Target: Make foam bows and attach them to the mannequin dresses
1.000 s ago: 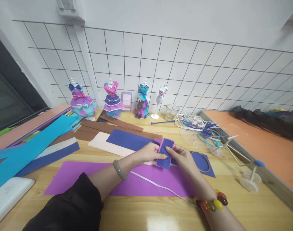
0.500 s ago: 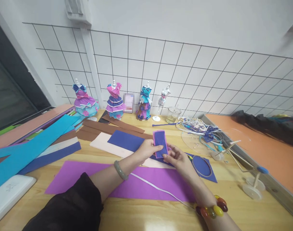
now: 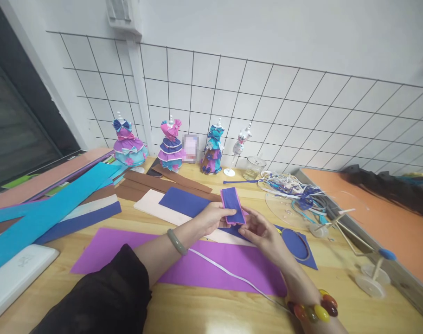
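My left hand [image 3: 213, 218] pinches a small layered fabric piece [image 3: 231, 202], thumb on top and fingers beneath. The piece is a dark blue rectangle over a slightly larger purple one, whose edge shows as a border. Close by its lower right corner is my right hand [image 3: 263, 232], fingers curled and thumb apart from them; its fingertips seem to touch the purple edge. Below both hands a wide purple strip [image 3: 128, 250] lies flat, crossed by a thin white cord [image 3: 225, 269]. Behind them are a dark blue strip [image 3: 183, 202] and a pale pink strip [image 3: 147, 204].
Dressed miniature mannequins [image 3: 171, 146] and a bare one [image 3: 243, 139] stand along the wall, beside a glass jar [image 3: 253, 167]. Tangled ribbons [image 3: 284, 188], an embroidery hoop [image 3: 295, 244] and a wooden stick stand [image 3: 371, 273] lie right. Blue strips [image 3: 58, 199] and a white device [image 3: 23, 266] are left.
My right thumb has come off the front of the layered piece and sits just below its corner. My left hand still holds the piece. The view has shifted slightly.
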The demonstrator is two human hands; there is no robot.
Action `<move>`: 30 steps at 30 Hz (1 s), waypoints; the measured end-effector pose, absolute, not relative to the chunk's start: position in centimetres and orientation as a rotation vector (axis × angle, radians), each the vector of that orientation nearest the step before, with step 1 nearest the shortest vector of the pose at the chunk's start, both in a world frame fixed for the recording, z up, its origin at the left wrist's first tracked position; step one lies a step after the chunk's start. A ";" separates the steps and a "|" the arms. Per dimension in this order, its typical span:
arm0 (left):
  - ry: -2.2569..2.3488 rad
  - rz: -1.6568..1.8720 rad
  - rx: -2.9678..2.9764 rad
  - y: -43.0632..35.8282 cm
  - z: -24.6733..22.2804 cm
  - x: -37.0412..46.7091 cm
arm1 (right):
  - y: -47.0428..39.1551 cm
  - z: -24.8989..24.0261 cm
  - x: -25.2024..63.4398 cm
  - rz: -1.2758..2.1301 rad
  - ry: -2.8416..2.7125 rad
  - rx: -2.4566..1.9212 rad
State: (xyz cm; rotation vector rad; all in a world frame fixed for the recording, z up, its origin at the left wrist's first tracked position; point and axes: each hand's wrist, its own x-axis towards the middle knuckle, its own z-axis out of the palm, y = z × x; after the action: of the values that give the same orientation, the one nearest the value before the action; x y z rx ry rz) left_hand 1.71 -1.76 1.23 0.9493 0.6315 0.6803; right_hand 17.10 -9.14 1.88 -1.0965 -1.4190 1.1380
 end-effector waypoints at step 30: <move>0.514 0.517 1.231 -1.8 3.2 0.6 | -9.3 2.4 17.9 0.913 -1.497 -1.238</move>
State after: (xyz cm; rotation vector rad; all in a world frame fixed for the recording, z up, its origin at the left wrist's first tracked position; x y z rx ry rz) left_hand 0.63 -1.79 3.18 1.2308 0.5136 0.5171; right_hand 17.92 -9.28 2.35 -1.2376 -1.4968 0.9129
